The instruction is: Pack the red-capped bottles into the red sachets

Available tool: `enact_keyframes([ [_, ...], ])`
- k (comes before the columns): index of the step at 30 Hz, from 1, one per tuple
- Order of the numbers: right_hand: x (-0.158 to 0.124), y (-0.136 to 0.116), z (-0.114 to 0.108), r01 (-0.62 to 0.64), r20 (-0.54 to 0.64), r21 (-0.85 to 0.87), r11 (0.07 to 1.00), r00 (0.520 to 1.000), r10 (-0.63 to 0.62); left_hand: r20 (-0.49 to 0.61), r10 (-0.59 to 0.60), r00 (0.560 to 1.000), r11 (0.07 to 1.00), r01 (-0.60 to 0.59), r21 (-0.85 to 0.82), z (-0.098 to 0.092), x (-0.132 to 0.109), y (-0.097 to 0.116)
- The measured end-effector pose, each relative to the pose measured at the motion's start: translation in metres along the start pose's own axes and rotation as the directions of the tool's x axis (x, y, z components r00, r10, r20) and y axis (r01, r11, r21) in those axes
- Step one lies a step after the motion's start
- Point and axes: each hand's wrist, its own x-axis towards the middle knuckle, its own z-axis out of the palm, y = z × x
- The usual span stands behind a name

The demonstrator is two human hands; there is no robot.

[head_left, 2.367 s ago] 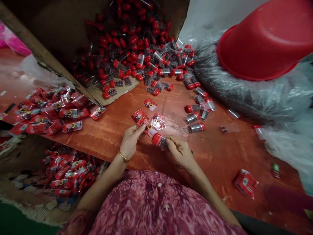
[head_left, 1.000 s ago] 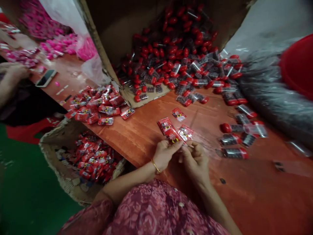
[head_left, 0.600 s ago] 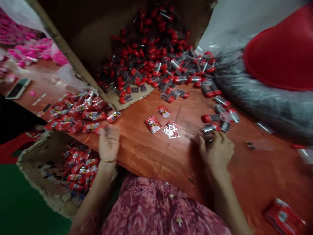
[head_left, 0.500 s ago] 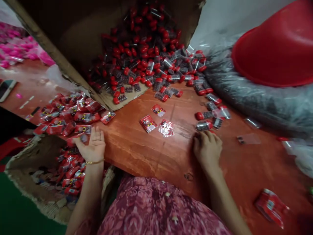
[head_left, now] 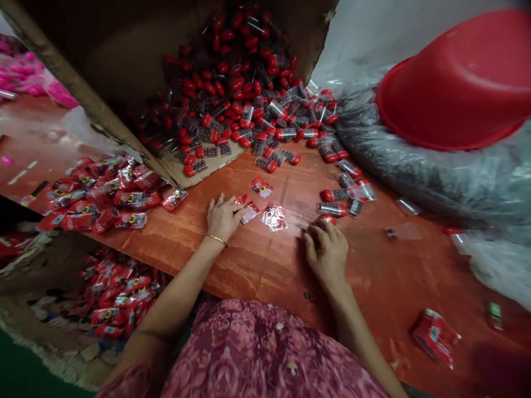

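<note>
Touching, L hand [head_left: 224, 218]: fingers loosely bent at flat red packet [head_left: 250, 210]; gripped or just contact, can't tell.
R hand [head_left: 327, 251]: curled at red-capped bottle [head_left: 328, 219], mostly hidden; closed on it or not, can't tell. Hands well apart.
Flat packets [head_left: 274, 216]: few left, mid-counter [head_left: 257, 254], btwn hands.
Plump packs [head_left: 108, 193]: piled at L, more in lower carton [head_left: 19, 293]; prob. the done lot.
Loose bottles [head_left: 249, 110]: big heap spilling from cardboard box [head_left: 83, 88]; most look undone.
Near edge: slants past torso, carton below at L.
Open room: bare strip btwn hands & near edge; far side tight, box L, bag [head_left: 406, 171] + red bucket [head_left: 452, 83] R.
</note>
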Motion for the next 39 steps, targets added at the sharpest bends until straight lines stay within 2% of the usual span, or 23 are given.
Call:
enact_keyframes([
  [3, 0.008, -0.017, -0.006, -0.025, -0.019, 0.149, 0.989, 0.999, 0.028, -0.051, 0.007, 0.999, 0.999, -0.010, -0.049, 0.001, -0.005, -0.003],
  [5, 0.017, -0.036, -0.005, -0.060, 0.037, 0.325, 0.944, 0.998, 0.050, -0.114, -0.007, 0.994, 0.995, -0.005, -0.102, 0.002, -0.011, 0.001],
  [6, 0.022, -0.048, -0.003, -0.110, 0.103, 0.431, 0.896, 0.992, 0.072, -0.144, -0.015, 0.990, 0.992, -0.003, -0.124, 0.001, -0.014, 0.004],
  [8, 0.033, -0.071, 0.005, -0.274, 0.272, 0.629, 0.727, 0.954, 0.125, -0.180, -0.018, 0.983, 0.987, -0.011, -0.159, -0.001, -0.020, 0.012],
  [10, 0.042, -0.092, 0.016, -0.409, 0.406, 0.764, 0.500, 0.906, 0.120, -0.187, 0.001, 0.982, 0.981, -0.037, -0.190, -0.004, -0.025, 0.020],
  [12, 0.049, -0.106, 0.025, -0.465, 0.460, 0.824, 0.323, 0.882, 0.097, -0.186, 0.027, 0.982, 0.970, -0.070, -0.232, -0.008, -0.030, 0.026],
  [14, 0.052, -0.112, 0.030, -0.455, 0.443, 0.854, 0.251, 0.890, 0.107, -0.194, -0.005, 0.981, 0.947, -0.058, -0.317, -0.012, -0.034, 0.030],
  [16, 0.051, -0.111, 0.028, -0.413, 0.390, 0.868, 0.276, 0.911, 0.136, -0.129, -0.121, 0.984, 0.882, 0.047, -0.469, -0.013, -0.039, 0.033],
  [18, 0.046, -0.106, 0.025, -0.366, 0.331, 0.856, 0.365, 0.931, 0.157, 0.092, -0.242, 0.966, 0.735, 0.244, -0.633, -0.013, -0.044, 0.037],
  [20, 0.039, -0.100, 0.021, -0.327, 0.281, 0.825, 0.461, 0.945, 0.168, 0.333, -0.285, 0.899, 0.523, 0.437, -0.731, -0.011, -0.050, 0.045],
  [21, 0.035, -0.097, 0.020, -0.308, 0.258, 0.808, 0.502, 0.951, 0.169, 0.402, -0.292, 0.868, 0.417, 0.494, -0.763, -0.009, -0.053, 0.049],
  [23, 0.027, -0.093, 0.020, -0.269, 0.219, 0.784, 0.559, 0.963, 0.156, 0.445, -0.315, 0.838, 0.241, 0.524, -0.817, -0.005, -0.057, 0.060],
  [24, 0.023, -0.091, 0.020, -0.252, 0.205, 0.776, 0.579, 0.968, 0.146, 0.449, -0.323, 0.833, 0.184, 0.521, -0.833, -0.002, -0.059, 0.064],
  [26, 0.018, -0.088, 0.019, -0.228, 0.189, 0.764, 0.604, 0.974, 0.129, 0.457, -0.334, 0.825, 0.136, 0.521, -0.842, 0.002, -0.059, 0.072],
  [28, 0.015, -0.084, 0.016, -0.225, 0.196, 0.747, 0.626, 0.974, 0.116, 0.457, -0.351, 0.817, 0.141, 0.529, -0.837, 0.006, -0.056, 0.076],
  [30, 0.017, -0.076, 0.008, -0.229, 0.214, 0.679, 0.698, 0.971, 0.111, 0.435, -0.383, 0.815, 0.164, 0.523, -0.836, 0.007, -0.052, 0.077],
  [32, 0.022, -0.062, -0.002, -0.272, 0.237, 0.498, 0.824, 0.956, 0.173, 0.411, -0.410, 0.814, 0.172, 0.512, -0.842, 0.006, -0.047, 0.078],
  [34, 0.029, -0.042, -0.013, -0.391, 0.237, 0.194, 0.900, 0.909, 0.344, 0.394, -0.428, 0.813, 0.163, 0.499, -0.851, 0.004, -0.042, 0.077],
  [36, 0.035, -0.023, -0.020, -0.522, 0.185, -0.097, 0.847, 0.827, 0.531, 0.407, -0.431, 0.806, 0.138, 0.504, -0.853, 0.003, -0.040, 0.077],
  [37, 0.036, -0.015, -0.022, -0.557, 0.155, -0.199, 0.807, 0.795, 0.587, 0.424, -0.426, 0.799, 0.123, 0.515, -0.848, 0.003, -0.040, 0.077],
  [39, 0.033, -0.004, -0.023, -0.554, 0.137, -0.310, 0.773, 0.778, 0.613, 0.468, -0.410, 0.783, 0.092, 0.546, -0.833, 0.005, -0.041, 0.077],
])
